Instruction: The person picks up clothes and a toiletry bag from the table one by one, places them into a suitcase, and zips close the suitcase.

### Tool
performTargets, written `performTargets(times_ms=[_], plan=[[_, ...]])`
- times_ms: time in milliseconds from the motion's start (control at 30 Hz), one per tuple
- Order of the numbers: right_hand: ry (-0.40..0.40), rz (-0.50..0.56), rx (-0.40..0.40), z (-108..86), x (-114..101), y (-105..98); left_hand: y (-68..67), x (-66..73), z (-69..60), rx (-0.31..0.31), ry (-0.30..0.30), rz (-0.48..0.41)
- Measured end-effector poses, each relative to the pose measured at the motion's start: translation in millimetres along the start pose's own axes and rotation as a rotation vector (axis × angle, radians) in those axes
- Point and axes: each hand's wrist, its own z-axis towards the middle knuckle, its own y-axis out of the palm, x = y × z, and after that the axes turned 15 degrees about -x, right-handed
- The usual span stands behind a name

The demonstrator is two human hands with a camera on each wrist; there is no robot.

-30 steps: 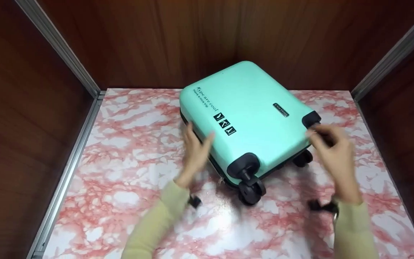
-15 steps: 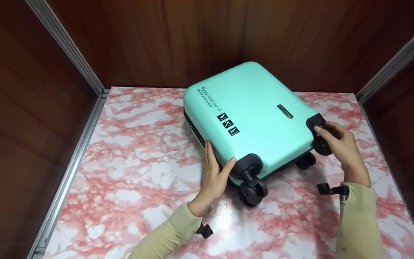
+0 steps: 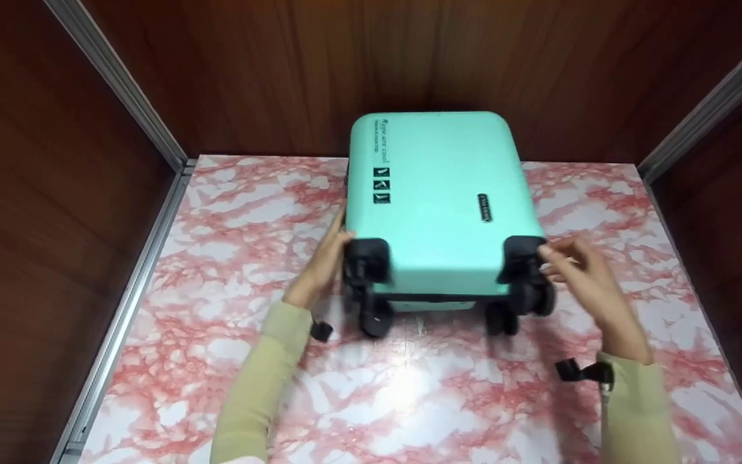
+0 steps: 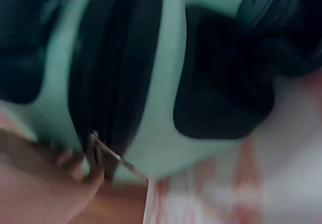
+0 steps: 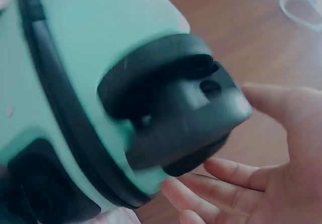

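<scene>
A mint-green hard-shell suitcase (image 3: pixel 438 174) lies on its side face in the head view, wheeled end towards me, with black lettering and icons on top. My left hand (image 3: pixel 323 261) rests along its left side, thumb beside the black corner guard (image 3: pixel 371 254). In the left wrist view, blurred fingers lie near the dark zipper band (image 4: pixel 113 58). My right hand (image 3: pixel 593 287) is at the right front corner, its thumb reaching to the guard by the caster wheel (image 3: pixel 532 296). The right wrist view has loosely bent, spread fingers (image 5: pixel 231 171) around that black wheel (image 5: pixel 161 108).
The suitcase stands on a pink-and-white marbled tabletop (image 3: pixel 203 348). Dark wood panels (image 3: pixel 268 77) rise at the back and both sides, with metal rails (image 3: pixel 129 283) along the corners. A small black wrist mount (image 3: pixel 583 372) hangs off the right sleeve.
The suitcase has turned clockwise, from slanted to nearly straight, its wheeled end swinging left towards me. My left hand has moved left and away with it; my right hand has shifted slightly nearer and left.
</scene>
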Motion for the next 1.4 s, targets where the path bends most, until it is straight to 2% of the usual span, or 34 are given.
performTargets(times_ms=[100,167,233,300,400,467,567,667,767,967,1033,1133,1267,1400], plan=[[-0.008,-0.019,0.007,1.9,-5.4,15.9,-20.4,-2.3,10.3,-0.048,-0.011,-0.053],[0.005,-0.006,0.023,4.2,-7.5,24.2,-26.5,-3.3,13.4,-0.066,-0.017,-0.072],[0.02,0.026,0.029,7.1,-8.4,31.1,-27.5,-5.0,12.6,-0.054,-0.017,-0.034],[0.018,0.065,0.003,11.2,-8.0,36.5,-24.4,-7.5,7.2,0.003,0.002,0.019],[0.007,0.11,-0.07,18.0,-5.8,38.8,-16.7,-15.3,-6.0,0.153,0.017,0.126],[-0.01,0.135,-0.112,22.7,-3.6,37.0,-11.2,-22.9,-15.4,0.246,0.015,0.165],[-0.031,0.161,-0.141,27.9,0.4,33.1,-3.4,-36.1,-30.3,0.307,0.004,0.227],[-0.052,0.171,-0.162,30.6,3.1,29.8,2.1,-44.7,-45.5,0.282,0.019,0.297],[-0.056,0.165,-0.177,32.7,3.7,26.0,4.6,-45.4,-54.5,0.261,0.015,0.363],[-0.048,0.112,-0.188,34.4,-0.3,17.6,1.2,-41.6,-50.5,0.263,0.011,0.512],[-0.063,0.061,-0.166,32.0,-6.0,16.2,-0.1,-39.8,-47.4,0.266,0.007,0.554],[-0.115,-0.077,-0.1,26.4,-19.6,17.8,-1.8,-36.7,-43.6,0.27,-0.011,0.619],[-0.182,-0.334,-0.024,17.1,-41.9,30.6,-4.6,-35.5,-38.6,0.264,-0.043,0.692],[-0.298,-0.648,0.035,9.0,-58.6,57.4,-7.6,-38.0,-35.6,0.221,-0.044,0.788]])
